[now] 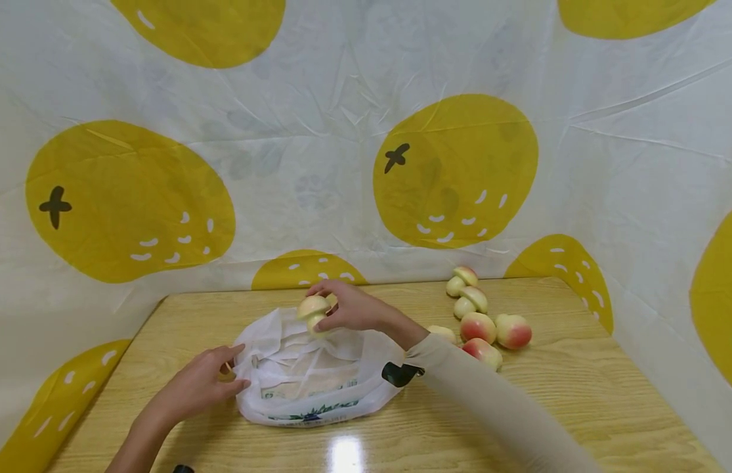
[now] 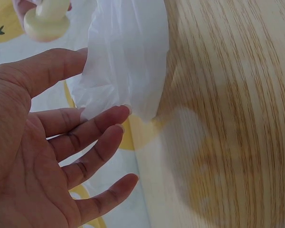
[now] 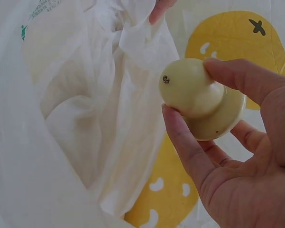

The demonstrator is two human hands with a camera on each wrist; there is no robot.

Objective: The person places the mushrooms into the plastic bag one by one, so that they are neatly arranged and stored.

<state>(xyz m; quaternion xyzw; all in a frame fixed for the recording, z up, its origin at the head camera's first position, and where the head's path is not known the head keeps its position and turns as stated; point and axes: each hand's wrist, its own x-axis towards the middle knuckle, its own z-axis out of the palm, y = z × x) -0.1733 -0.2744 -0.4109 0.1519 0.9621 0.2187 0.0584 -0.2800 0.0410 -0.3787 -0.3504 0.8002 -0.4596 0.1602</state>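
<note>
A smooth, pale yellow mushroom [image 1: 314, 309] is pinched between the thumb and fingers of my right hand [image 1: 354, 307], above a white plastic bag [image 1: 309, 415]. In the right wrist view the mushroom [image 3: 192, 88] shows its rounded stem end with a small dark mark, its cap turned toward the palm. The bag lies on its side with its mouth spread and green print along the front. At its left edge my left hand [image 1: 197, 381] touches the plastic with thumb and fingertips. The left wrist view shows those fingers [image 2: 92, 133] spread apart at the bag's edge.
Several more mushrooms with red-blushed caps [image 1: 478, 326] lie on the wooden table [image 1: 578, 368], right of the bag. One pale piece [image 1: 442, 333] is partly behind the right forearm. A white cloth with yellow fruit print [image 1: 318, 197] hangs around the table.
</note>
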